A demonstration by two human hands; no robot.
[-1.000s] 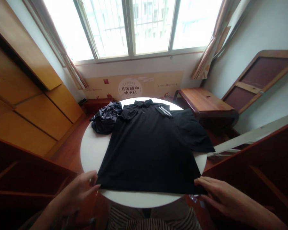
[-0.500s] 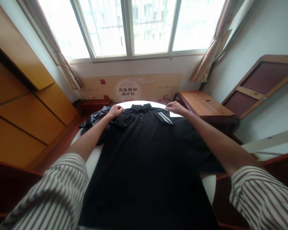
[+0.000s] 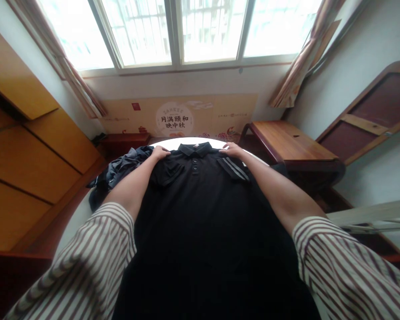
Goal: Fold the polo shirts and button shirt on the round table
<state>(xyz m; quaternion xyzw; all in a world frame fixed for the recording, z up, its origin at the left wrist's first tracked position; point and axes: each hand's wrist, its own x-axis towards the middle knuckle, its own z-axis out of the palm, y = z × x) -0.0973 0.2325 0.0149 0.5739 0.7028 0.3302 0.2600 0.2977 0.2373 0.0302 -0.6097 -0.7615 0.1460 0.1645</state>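
Note:
A black polo shirt (image 3: 200, 213) lies spread over a white round table (image 3: 71, 229), collar at the far edge and its button placket facing up. Both short sleeves are folded inward over the front; the one on the right shows pale stripes. At the left shoulder, my left hand (image 3: 160, 153) has its fingers closed on the fabric. My right hand (image 3: 232, 150) pinches the opposite shoulder beside the collar. The hem lies beyond the bottom of the view.
Crumpled dark clothes (image 3: 125, 166) are heaped on the table's left side. A wooden desk (image 3: 286, 140) stands at the back right, near a leaning wooden panel (image 3: 366, 124). Yellow cabinets (image 3: 30, 178) line the left, and a window fills the far wall.
My right hand has come inward and down onto the shirt's shoulder, and the fabric spread out on the right has been drawn in. My left hand stays at the left shoulder.

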